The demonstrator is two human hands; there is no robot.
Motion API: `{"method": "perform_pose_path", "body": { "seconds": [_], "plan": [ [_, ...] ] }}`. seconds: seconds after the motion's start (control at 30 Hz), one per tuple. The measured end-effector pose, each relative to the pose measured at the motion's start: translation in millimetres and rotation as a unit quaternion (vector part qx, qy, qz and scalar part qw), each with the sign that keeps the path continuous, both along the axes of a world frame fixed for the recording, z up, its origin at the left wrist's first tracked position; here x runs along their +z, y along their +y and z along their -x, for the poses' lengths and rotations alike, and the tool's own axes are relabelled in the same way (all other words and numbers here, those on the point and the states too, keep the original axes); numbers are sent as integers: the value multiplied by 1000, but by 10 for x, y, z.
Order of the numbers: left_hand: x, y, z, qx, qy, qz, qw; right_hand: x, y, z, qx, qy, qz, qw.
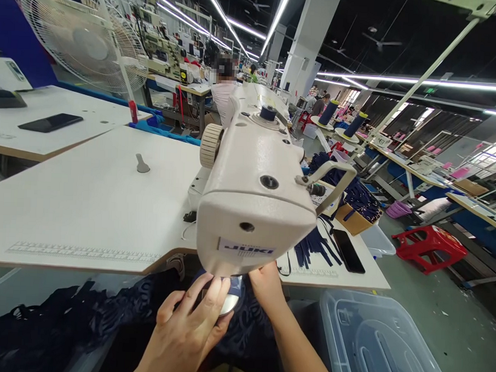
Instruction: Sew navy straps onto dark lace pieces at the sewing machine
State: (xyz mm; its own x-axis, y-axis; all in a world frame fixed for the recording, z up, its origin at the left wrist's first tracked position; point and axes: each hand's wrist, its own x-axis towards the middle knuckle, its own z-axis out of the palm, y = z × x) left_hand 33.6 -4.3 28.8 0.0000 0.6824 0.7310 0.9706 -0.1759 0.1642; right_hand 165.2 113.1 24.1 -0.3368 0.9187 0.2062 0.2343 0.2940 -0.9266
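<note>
A white JUKI sewing machine (259, 208) fills the middle of the view, its head toward me. Just below it, a rounded white part (229, 305) pokes out with navy fabric (236, 286) over its top. My left hand (197, 318) is closed about this part from the left, its fingertips pressed at the fabric. Under the machine head, to the right, is my right hand (264, 282); its fingers are hidden behind the head. More dark patterned fabric (242, 323) hangs below between my hands. The needle area is hidden.
Navy strips (311, 248) and a phone (349, 251) lie right of the machine, near a cardboard box (357, 219). A lidded clear bin (381, 340) stands lower right, dark garments (61, 320) lower left. Behind are a fan (85, 42), red stool (430, 246) and a seated person (223, 94).
</note>
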Motion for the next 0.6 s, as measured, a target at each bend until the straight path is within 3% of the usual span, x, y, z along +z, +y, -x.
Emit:
{"method": "perform_pose_path", "body": {
  "seconds": [0.13, 0.23, 0.33, 0.43, 0.6],
  "plan": [
    [-37, 0, -38, 3, -16, -32, 999, -461, -14, -142, -43, 26, 102, 994],
    [-9, -18, -55, 20, -30, -8, 999, -897, -46, -202, -28, 42, 170, 984],
    [25, -35, -67, 21, -27, 5, 999, -1217, -142, -157, -3, 47, 212, 976],
    [54, -34, -26, 12, 11, 3, 1000, -1350, -298, -32, 52, 60, 252, 964],
    [80, -13, 102, -34, 128, 4, 991, -1263, -532, 125, 208, 66, 264, 940]
  ]
}}
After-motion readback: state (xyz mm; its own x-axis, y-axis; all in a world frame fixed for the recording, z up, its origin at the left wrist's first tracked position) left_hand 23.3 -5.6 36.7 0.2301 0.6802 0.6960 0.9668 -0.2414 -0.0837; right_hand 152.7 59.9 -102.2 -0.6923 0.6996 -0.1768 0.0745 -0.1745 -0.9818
